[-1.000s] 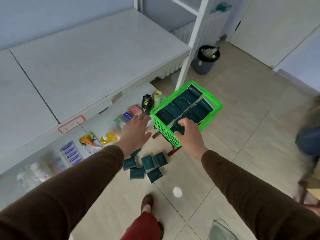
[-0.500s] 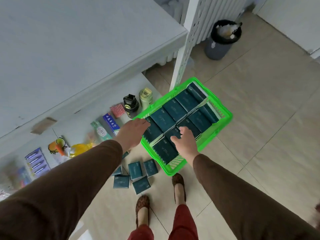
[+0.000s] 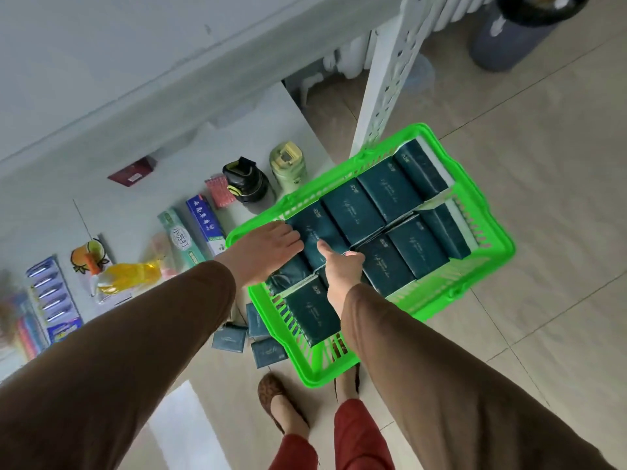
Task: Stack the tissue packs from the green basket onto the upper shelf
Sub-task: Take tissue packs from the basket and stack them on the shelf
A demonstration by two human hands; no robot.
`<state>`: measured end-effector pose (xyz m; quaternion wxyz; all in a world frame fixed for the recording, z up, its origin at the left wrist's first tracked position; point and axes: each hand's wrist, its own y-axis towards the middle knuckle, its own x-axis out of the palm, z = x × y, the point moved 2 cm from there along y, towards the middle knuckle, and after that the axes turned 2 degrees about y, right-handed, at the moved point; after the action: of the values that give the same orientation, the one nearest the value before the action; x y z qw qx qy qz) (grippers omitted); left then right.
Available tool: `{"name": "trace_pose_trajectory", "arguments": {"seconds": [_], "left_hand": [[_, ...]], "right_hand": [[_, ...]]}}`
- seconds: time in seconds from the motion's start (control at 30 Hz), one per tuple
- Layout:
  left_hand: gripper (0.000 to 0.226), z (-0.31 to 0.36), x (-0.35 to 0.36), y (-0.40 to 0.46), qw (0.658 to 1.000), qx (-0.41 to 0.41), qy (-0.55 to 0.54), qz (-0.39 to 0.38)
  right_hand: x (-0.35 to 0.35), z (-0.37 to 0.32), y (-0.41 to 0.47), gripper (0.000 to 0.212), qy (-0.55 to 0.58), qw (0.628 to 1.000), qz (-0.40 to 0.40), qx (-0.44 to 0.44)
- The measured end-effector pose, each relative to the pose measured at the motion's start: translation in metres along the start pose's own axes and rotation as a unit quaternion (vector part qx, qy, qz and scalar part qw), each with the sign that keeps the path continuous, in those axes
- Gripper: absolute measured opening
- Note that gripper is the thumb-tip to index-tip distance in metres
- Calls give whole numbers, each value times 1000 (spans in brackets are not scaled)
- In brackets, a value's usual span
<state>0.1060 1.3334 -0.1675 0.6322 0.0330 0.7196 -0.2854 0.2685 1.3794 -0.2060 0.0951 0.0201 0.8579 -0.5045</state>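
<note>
Tissue packs (image 3: 369, 212) fill the green basket (image 3: 488, 232) in two rows. Our left hand (image 3: 268, 256) lies flat, fingers together, on a pack at the near-left corner; right hand (image 3: 342, 269) beside it, thumb out, other fingers hidden. We judge packs light, soft, slick-wrapped: grip across the short sides.

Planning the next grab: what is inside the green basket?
The green basket holds dark teal tissue packs in two rows. Both hands cover some; lower layers are hidden.
</note>
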Motion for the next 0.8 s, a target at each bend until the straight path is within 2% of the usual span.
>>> {"name": "trace_pose_trajectory", "arguments": {"seconds": [0.2,0.33,0.47,0.57,0.63,0.7,0.8], "left_hand": [[33,1,-12,5,999,14,53,-4],[20,5,-23,3,997,3,74,-28],[24,12,-28,-12,997,-26,74,-3],[31,20,-43,-34,996,-57,63,17],[37,25,-61,-55,992,-105,52,43],[38,28,-85,-84,984,-158,34,74],[41,31,-126,-142,966,-231,-31,114]], "right_hand": [[1,2,6,53,108,994,-6,32],[1,-4,-1,72,142,987,-21,67],[2,-9,-7,80,142,983,-79,82],[-7,-9,-29,67,149,984,-87,41],[-18,-12,-54,42,145,987,-68,-12],[-31,-20,-93,43,119,987,-59,-91],[-44,-34,-166,44,48,966,-93,-237]]}}
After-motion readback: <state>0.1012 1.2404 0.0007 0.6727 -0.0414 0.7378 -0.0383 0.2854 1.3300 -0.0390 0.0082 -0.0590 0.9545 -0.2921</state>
